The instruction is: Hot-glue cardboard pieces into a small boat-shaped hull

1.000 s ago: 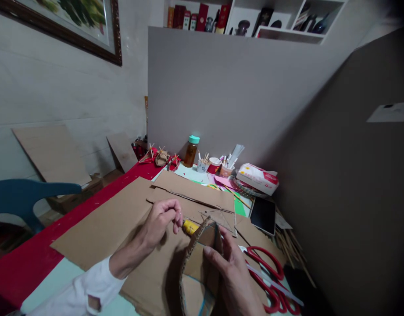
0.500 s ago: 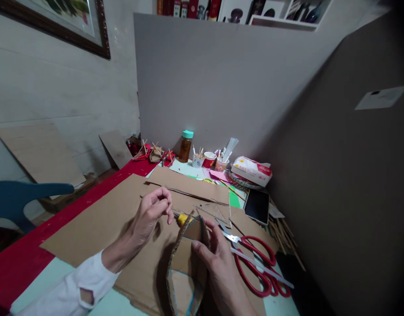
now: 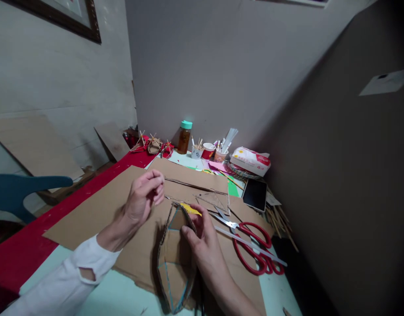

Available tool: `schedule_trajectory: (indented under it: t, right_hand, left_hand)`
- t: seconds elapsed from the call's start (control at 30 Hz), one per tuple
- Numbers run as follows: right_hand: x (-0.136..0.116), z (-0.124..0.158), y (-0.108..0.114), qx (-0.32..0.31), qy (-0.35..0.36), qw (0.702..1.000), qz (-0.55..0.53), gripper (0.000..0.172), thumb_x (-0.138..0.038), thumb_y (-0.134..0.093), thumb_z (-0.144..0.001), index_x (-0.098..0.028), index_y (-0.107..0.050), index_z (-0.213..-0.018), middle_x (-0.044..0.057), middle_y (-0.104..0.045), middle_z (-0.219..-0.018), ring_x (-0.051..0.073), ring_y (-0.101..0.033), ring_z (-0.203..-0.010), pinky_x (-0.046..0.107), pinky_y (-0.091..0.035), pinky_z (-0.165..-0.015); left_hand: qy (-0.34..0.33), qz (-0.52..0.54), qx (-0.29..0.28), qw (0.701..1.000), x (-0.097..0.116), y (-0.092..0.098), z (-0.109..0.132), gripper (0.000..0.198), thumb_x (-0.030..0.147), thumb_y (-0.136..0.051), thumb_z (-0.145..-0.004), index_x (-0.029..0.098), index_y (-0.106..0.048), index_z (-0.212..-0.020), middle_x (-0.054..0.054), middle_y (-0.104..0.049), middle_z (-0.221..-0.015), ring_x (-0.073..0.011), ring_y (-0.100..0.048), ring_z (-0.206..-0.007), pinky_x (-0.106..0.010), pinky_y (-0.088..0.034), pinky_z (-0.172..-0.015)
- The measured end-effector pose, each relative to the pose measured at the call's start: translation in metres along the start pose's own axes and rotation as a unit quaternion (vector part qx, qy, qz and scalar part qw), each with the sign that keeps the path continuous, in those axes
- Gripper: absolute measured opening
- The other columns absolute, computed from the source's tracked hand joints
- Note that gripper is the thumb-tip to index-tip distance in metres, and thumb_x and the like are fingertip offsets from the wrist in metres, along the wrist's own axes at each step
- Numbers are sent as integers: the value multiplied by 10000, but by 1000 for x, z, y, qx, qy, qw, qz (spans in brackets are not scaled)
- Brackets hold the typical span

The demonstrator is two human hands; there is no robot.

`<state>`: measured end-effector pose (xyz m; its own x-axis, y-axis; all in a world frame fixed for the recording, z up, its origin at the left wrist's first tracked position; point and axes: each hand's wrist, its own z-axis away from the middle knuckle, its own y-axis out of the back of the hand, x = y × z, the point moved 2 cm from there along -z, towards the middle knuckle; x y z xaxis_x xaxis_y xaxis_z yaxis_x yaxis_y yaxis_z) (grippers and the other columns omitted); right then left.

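Observation:
My right hand grips a folded cardboard shape with blue pen lines, holding it upright on the big cardboard sheet. My left hand hovers just above and left of the shape's top, fingers curled and pinched together; what they pinch, if anything, is too small to make out. A yellow-handled tool lies right behind the shape's top edge.
Red scissors and a clear ruler lie right of my hand. Further back are a black phone, a tissue pack, cups of pens and sticks and an amber bottle. A blue chair is at the left.
My left hand has lifted up and away from the yellow tool. The right hand has tilted the cardboard shape so its inside shows. The view has tipped downward.

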<state>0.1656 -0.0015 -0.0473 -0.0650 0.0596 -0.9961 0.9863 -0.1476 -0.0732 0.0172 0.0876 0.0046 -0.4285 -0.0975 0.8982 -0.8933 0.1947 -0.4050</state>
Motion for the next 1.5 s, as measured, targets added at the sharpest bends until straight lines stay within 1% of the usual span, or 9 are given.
schedule_trajectory:
  t: [0.17, 0.27, 0.37, 0.5, 0.73, 0.93, 1.17, 1.33, 1.5]
  right_hand:
    - [3, 5, -7, -10, 15, 998, 53, 653, -327, -637, -841, -200, -418, -1443, 124, -488, -1503, 263, -434, -1388, 449, -301, -1186]
    - [-2, 7, -3, 0, 68, 990, 124, 709, -326, -649, -848, -170, -401, -1493, 138, -374, -1594, 289, -310, -1482, 489, -190, -1244]
    - [-16, 7, 10, 16, 126, 974, 186, 521, -353, -567, -940, -200, -473, -1429, 135, -494, -1501, 291, -464, -1384, 500, -339, -1184]
    - [-40, 11, 25, 7, 187, 966, 181, 242, -305, -525, -1025, -287, -581, -1260, 44, -666, -1240, 185, -655, -1115, 306, -530, -962]
    - [-60, 18, 27, -25, 332, 911, 243, 228, -97, -574, -981, -282, -666, -1078, -14, -704, -931, 124, -682, -834, 203, -525, -745]
    - [-57, 19, 30, -36, 360, 880, 307, 240, -18, -511, -961, -217, -613, -1049, 28, -675, -926, 150, -638, -831, 256, -498, -739]
    - [-55, 23, 28, -49, 411, 808, 420, 235, 19, -422, -921, -144, -580, -985, 96, -619, -853, 210, -532, -786, 337, -413, -691]
    - [-54, 20, 25, -45, 399, 827, 393, 198, -43, -416, -944, -179, -552, -899, 66, -561, -799, 197, -474, -737, 329, -360, -658]
    - [-54, 15, 31, -26, 305, 905, 294, 163, -131, -432, -1005, -196, -519, -882, 12, -550, -811, 144, -515, -726, 279, -390, -669]
  left_hand:
    - [-52, -40, 56, 996, 9, 10, -9, 227, 272, -739, -742, 195, -526, -736, 100, -425, -531, -47, -340, -427, -157, -285, -395]
    - [-65, -88, 43, 993, 8, 5, -5, 230, 291, -757, -749, 196, -548, -739, 106, -413, -534, -44, -303, -419, -164, -239, -386]
    - [-62, -161, -12, 985, 7, -8, 7, 226, 293, -769, -755, 183, -584, -687, 89, -439, -520, -52, -326, -434, -177, -232, -402]
    - [-74, -254, -112, 958, 6, -28, 27, 201, 236, -784, -714, 161, -636, -602, 32, -547, -545, -90, -447, -516, -204, -333, -490]
    - [-92, -318, -163, 930, 8, -35, 38, 208, 213, -693, -759, 180, -594, -578, 44, -495, -529, -97, -424, -517, -219, -300, -503]
    - [-18, -293, -205, 934, 9, -36, 38, 228, 232, -651, -743, 192, -542, -547, 46, -470, -507, -96, -395, -487, -213, -287, -465]
    - [61, -249, -229, 939, 5, -33, 33, 222, 230, -690, -697, 192, -543, -535, 42, -445, -493, -89, -354, -469, -207, -241, -433]
    - [90, -222, -238, 941, 2, -34, 36, 231, 219, -701, -702, 189, -540, -538, 50, -425, -484, -79, -335, -461, -200, -215, -422]
    - [101, -181, -242, 948, 0, -33, 35, 219, 251, -753, -716, 185, -592, -583, 35, -500, -532, -87, -396, -485, -198, -281, -441]
